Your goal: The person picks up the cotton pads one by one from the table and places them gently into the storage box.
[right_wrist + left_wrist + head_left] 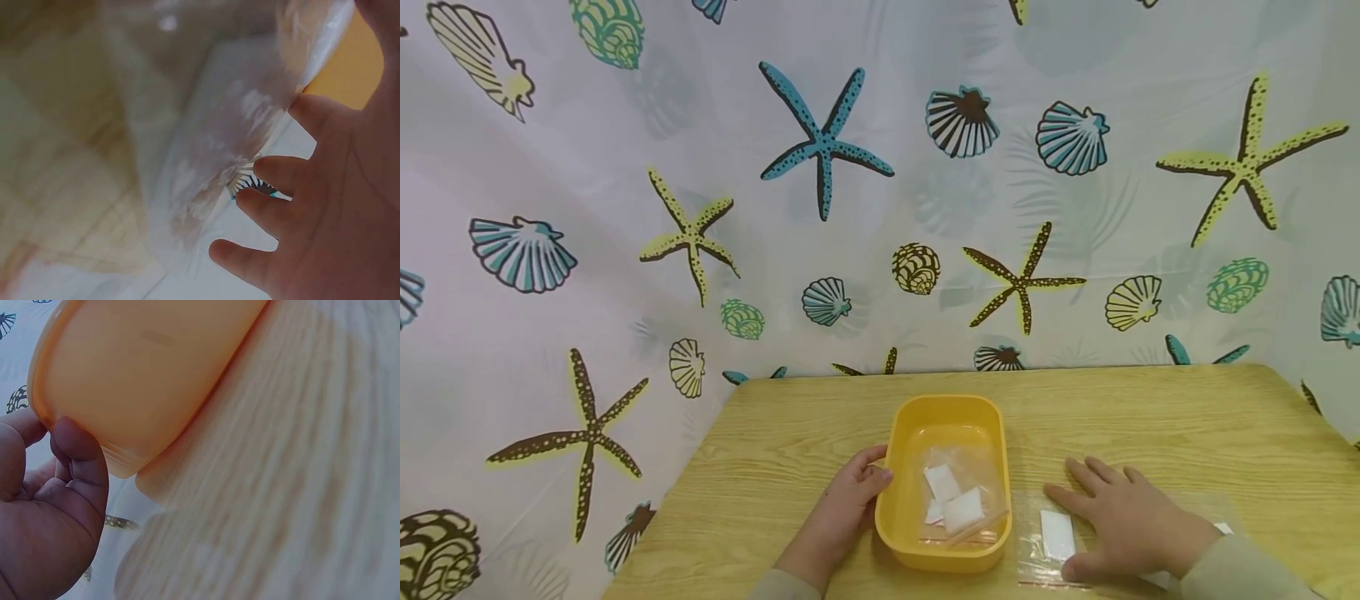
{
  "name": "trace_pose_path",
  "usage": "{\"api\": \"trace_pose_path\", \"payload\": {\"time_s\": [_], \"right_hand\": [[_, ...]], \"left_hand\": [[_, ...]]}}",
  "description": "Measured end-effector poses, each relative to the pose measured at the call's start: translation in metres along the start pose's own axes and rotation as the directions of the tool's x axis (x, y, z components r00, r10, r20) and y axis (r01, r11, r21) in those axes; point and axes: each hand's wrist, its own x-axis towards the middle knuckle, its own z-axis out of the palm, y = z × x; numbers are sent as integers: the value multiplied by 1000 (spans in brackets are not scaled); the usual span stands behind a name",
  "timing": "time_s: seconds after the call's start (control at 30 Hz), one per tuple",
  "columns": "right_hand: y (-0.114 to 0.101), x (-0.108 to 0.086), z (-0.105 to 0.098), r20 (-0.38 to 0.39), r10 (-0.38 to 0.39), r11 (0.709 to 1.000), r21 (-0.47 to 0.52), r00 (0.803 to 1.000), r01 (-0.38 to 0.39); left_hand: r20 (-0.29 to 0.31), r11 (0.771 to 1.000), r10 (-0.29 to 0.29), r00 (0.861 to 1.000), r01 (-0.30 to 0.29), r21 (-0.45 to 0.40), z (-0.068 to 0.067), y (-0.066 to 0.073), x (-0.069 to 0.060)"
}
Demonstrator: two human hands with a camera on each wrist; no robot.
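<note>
A yellow plastic tub (891, 500) stands on the table in the head view. Inside it lie clear plastic bags (958, 500) with white packets in them. My left hand (848, 498) grips the tub's left wall; thumb and curled fingers also show at its edge in the left wrist view (56, 487). To the right of the tub, my right hand (1123, 521) is spread over a clear zip bag (1033, 554) holding a white packet (1057, 535). In the right wrist view, clear plastic (206, 144) lies close by the spread fingers (250, 256).
More clear plastic (1213, 504) lies under and beyond the right wrist, partly hidden. The wood-grain table (805, 417) ends at a hanging curtain (880, 317) printed with shells and starfish, which also runs along the left side.
</note>
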Motion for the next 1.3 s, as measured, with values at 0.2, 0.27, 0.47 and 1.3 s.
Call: {"api": "trace_pose_path", "payload": {"time_s": [0.2, 0.27, 0.47, 1.3], "right_hand": [[1, -3, 4, 14, -18, 1000, 10, 1000, 18], [1, -3, 5, 2, -32, 999, -6, 999, 32], [-1, -1, 8, -65, -77, 994, -88, 995, 71], [1, 7, 0, -422, -168, 938, -346, 891, 12]], "left_hand": [[-3, 1000, -6, 1000, 6, 9, 1, 1, 0], [-4, 1000, -11, 1000, 11, 6, 1, 1, 0], [-7, 1000, -14, 1000, 14, 0, -1, 1, 0], [-3, 1000, -7, 1000, 7, 9, 0, 2, 0]]}}
